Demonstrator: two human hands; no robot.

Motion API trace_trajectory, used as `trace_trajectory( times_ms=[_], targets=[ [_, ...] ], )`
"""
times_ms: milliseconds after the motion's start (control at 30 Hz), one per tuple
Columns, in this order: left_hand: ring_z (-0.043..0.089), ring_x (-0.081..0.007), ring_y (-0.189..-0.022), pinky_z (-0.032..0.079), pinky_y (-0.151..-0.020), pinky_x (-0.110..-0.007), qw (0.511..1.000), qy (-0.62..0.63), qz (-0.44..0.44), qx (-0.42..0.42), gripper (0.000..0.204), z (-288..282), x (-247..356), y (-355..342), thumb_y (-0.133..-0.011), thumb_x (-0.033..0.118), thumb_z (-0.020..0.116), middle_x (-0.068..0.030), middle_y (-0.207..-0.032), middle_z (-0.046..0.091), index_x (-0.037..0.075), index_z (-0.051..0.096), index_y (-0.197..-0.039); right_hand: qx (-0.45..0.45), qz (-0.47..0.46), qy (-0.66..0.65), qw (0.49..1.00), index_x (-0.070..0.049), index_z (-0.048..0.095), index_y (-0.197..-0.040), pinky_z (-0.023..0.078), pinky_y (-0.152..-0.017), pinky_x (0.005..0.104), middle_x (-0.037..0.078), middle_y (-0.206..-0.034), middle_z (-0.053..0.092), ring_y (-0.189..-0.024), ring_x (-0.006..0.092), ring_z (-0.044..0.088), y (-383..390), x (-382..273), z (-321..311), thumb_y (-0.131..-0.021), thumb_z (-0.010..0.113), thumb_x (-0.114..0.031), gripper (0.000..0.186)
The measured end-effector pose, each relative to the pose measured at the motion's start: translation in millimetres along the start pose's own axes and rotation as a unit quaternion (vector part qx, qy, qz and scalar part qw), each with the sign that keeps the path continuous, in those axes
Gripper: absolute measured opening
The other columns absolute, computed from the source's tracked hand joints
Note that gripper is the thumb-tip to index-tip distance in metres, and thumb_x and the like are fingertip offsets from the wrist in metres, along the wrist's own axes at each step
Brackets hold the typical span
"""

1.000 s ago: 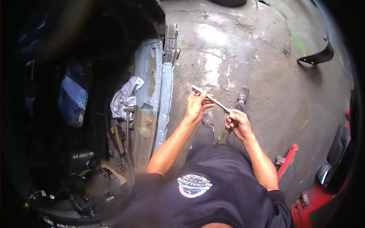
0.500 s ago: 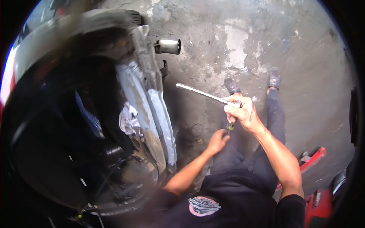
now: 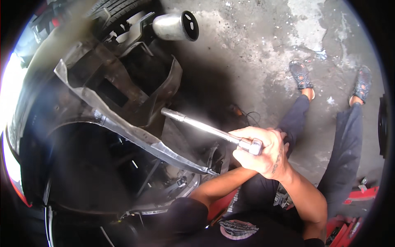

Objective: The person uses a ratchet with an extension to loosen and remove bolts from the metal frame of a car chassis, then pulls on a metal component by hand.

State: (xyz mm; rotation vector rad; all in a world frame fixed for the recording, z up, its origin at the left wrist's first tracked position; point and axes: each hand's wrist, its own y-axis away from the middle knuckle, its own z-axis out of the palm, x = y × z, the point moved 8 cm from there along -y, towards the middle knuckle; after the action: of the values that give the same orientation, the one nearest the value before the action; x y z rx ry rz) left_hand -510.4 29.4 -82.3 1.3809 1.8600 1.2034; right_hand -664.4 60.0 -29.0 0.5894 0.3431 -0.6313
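Note:
In the head view, my right hand (image 3: 267,154) is closed around a socket wrench with a long chrome extension bar (image 3: 205,127). The wrench's rounded head (image 3: 255,146) shows at the thumb, and a socket (image 3: 173,115) sits on the bar's far end. That end points left toward the bent metal edge (image 3: 135,138) of an opened car body, seemingly in front of it. My left forearm (image 3: 228,181) runs under the right hand. The left hand is mostly hidden behind the right one, so its grip does not show.
An exhaust tip (image 3: 170,26) juts out at the upper left near a tire (image 3: 119,10). A thin cable (image 3: 253,117) lies on the stained concrete floor (image 3: 247,61). Red metal equipment (image 3: 362,195) stands at lower right, beside my leg.
My view has shifted closer to the car body. The right hand and wrench have come nearer in the picture; the left hand has gone behind the right.

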Motion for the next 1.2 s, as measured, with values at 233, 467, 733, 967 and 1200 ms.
trace_trajectory(
  times_ms=[233, 467, 733, 967, 1200],
  targets=[
    [0.059, -0.0380, -0.110, 0.054, -0.091, -0.047, 0.996, 0.067, -0.045, -0.046, 0.035, 30, -20, 1, -0.086, 0.019, 0.067, -0.0153, -0.128, 0.054, 0.001, 0.062, -0.117, -0.007, -0.049, -0.053, 0.997, 0.001, 0.070, -0.109, 0.053, -0.063, 0.0279, 0.006, -0.076, 0.069, -0.065, 0.0134, 0.066, -12, 16, 24, -0.073, 0.077, -0.009, 0.038],
    [0.057, -0.0387, -0.112, 0.053, -0.091, -0.049, 0.994, 0.083, -0.047, -0.050, 0.035, 48, -36, 9, -0.088, 0.019, 0.065, -0.0171, -0.129, 0.051, 0.000, 0.061, -0.117, 0.027, -0.105, -0.068, 0.992, 0.004, 0.069, -0.108, 0.051, -0.056, 0.0253, 0.007, -0.077, 0.068, -0.060, 0.0097, 0.062, -10, 22, 48, -0.072, 0.077, -0.004, 0.038],
    [0.057, -0.0386, -0.114, 0.052, -0.091, -0.049, 0.992, 0.098, -0.048, -0.057, 0.035, 53, -43, 10, -0.089, 0.019, 0.064, -0.0172, -0.130, 0.051, 0.000, 0.061, -0.118, 0.075, -0.122, -0.091, 0.985, 0.006, 0.067, -0.110, 0.050, -0.056, 0.0250, 0.007, -0.076, 0.067, -0.060, 0.0098, 0.062, -4, 22, 60, -0.077, 0.075, -0.003, 0.035],
    [0.056, -0.0381, -0.116, 0.050, -0.094, -0.048, 0.993, 0.096, -0.046, -0.059, 0.034, 56, -47, 15, -0.091, 0.021, 0.063, -0.0168, -0.128, 0.053, 0.001, 0.062, -0.118, -0.035, 0.198, -0.461, 0.864, 0.009, 0.046, -0.142, 0.052, -0.059, 0.0256, 0.010, -0.078, 0.069, -0.063, 0.0131, 0.065, 17, -6, 110, -0.089, 0.071, -0.009, 0.061],
    [0.057, -0.0381, -0.114, 0.050, -0.095, -0.048, 0.991, 0.114, -0.043, -0.058, 0.034, 56, -38, 21, -0.091, 0.022, 0.063, -0.0161, -0.127, 0.054, 0.001, 0.062, -0.118, 0.007, -0.013, -0.060, 0.998, 0.007, 0.055, -0.134, 0.049, -0.060, 0.0238, 0.004, -0.078, 0.065, -0.066, 0.0075, 0.060, 8, -44, 100, -0.088, 0.071, -0.009, 0.052]
  ],
)
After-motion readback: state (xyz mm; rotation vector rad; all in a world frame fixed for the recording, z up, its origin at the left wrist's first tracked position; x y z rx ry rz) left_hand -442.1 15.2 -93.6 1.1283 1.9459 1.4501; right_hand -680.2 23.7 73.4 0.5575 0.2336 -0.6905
